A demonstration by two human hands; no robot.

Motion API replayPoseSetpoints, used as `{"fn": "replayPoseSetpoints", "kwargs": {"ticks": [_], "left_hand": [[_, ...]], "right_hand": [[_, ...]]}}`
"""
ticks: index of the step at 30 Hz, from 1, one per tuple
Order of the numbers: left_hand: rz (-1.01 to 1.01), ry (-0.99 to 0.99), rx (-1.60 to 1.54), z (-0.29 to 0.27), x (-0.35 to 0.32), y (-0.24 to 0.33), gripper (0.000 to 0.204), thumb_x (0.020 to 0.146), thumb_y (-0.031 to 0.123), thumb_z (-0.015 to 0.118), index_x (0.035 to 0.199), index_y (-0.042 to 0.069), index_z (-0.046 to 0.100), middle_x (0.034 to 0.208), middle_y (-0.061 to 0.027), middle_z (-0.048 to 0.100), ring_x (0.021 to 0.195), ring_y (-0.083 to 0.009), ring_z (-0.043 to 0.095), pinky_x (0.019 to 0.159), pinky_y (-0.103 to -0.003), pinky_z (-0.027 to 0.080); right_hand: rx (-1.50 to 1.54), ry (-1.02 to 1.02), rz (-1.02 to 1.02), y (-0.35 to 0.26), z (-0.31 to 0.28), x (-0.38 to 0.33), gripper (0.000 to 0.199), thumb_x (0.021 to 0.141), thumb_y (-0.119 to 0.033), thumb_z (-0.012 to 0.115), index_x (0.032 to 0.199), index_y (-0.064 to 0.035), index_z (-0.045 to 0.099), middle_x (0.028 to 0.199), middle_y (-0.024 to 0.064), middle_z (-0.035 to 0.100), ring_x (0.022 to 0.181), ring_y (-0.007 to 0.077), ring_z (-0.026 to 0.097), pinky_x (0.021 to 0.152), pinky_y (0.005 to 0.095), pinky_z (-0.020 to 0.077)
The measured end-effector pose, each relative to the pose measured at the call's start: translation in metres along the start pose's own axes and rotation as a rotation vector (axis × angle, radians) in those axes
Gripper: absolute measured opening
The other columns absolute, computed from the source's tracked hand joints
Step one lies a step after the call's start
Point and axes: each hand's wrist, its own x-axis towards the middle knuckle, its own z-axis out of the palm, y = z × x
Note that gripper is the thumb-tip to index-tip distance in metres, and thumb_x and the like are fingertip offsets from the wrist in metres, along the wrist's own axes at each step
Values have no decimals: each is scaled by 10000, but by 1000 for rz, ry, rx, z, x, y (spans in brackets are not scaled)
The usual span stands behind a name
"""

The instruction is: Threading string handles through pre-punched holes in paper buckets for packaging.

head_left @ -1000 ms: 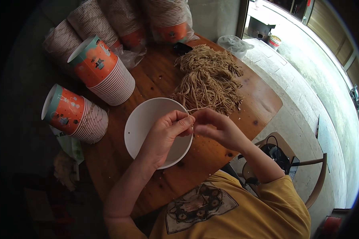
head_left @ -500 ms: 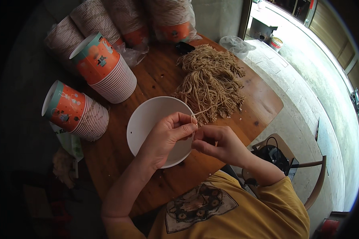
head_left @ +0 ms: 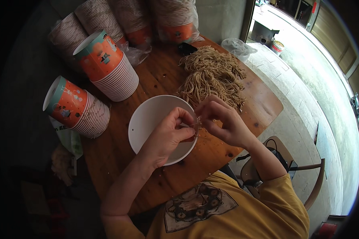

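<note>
Right hand (head_left: 226, 122) now nearer tan strands (head_left: 214, 75)

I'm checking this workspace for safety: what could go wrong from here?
The left hand is over the white container, so a bump might tip it. The tan strands lie loosely heaped and could tangle. The nearer paper-cup stack sits near the edge of the table and might topple.

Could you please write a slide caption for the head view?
Left hand over a white bowl, right hand close by, tan strands beyond on a wooden table.
</note>
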Motion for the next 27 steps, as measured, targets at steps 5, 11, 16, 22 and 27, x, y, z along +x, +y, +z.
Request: {"fn": "replayPoseSetpoints", "kwargs": {"ticks": [5,11,16,22,27], "left_hand": [[70,-13,80,3,1,-1,182,838,-28,552,987,48,478,930,-19,510,867,-95,536,792,-248,485],[314,92,429,2,9,-13,187,828,-20,567,974,53,477,918,-16,523,857,-87,530,775,-263,471],[115,72,172,5,10,-5,184,827,-1,573,974,53,478,934,-23,535,870,-94,540,745,-254,467],[-202,-63,-130,-9,17,6,139,856,27,526,983,80,504,939,-20,555,841,-110,562,744,-265,471],[-246,-150,-177,-17,24,7,132,838,38,508,965,74,520,918,-27,560,835,-120,563,746,-278,472]], "right_hand": [[42,-51,164,5,1,-6,130,815,-74,549,935,-33,524,884,74,551,745,155,549,621,281,462],[-176,-39,153,-15,0,3,127,810,-111,632,901,-49,567,776,61,570,646,187,582,563,308,465],[-281,21,50,-11,3,1,129,795,-121,658,880,-55,587,784,91,593,700,255,608,611,347,491],[-122,15,192,-9,4,3,127,794,-105,643,872,-41,566,762,83,569,681,186,600,588,300,478],[261,-13,365,0,9,-1,94,846,-98,611,871,-31,551,795,38,590,721,98,573,654,250,467]]}}
